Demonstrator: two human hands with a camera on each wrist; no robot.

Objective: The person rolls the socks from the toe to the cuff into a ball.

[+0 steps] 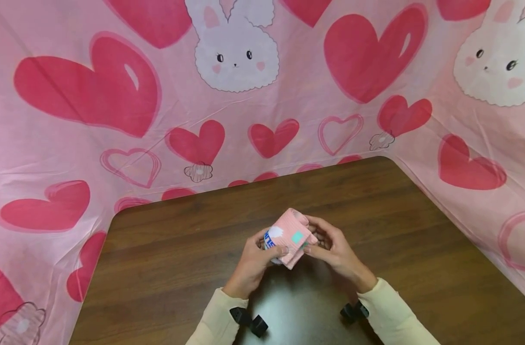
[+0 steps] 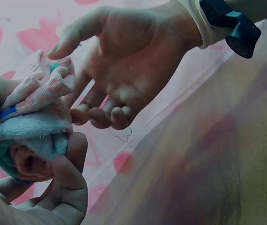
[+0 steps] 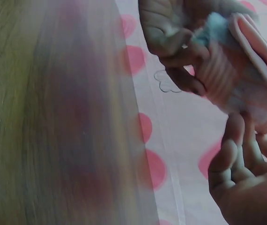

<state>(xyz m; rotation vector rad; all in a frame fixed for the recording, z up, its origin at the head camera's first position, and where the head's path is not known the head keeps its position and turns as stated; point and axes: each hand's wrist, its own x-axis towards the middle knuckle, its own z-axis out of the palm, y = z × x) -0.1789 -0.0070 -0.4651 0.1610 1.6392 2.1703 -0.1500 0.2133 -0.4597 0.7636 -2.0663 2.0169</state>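
At left, a pink cloth (image 1: 51, 158) printed with hearts hangs beyond a brown wood-grain bench (image 1: 167, 268). Near the middle, the person's left hand (image 1: 252, 261) grips the left side of a rolled pink sock bundle (image 1: 288, 232), thumb laid across its front. The bundle is held up over the bench, blue lettering at its left, a teal square toward its right. Loose folds (image 1: 312, 237) stick out at its right end. There the right hand (image 1: 342, 251) sets thumb and bent fingers about them, seemingly in a light pinch. For a tidy roll, the left hand would best hold the coil firm while the right eases the folds flat, without stretching the ribbed knit.
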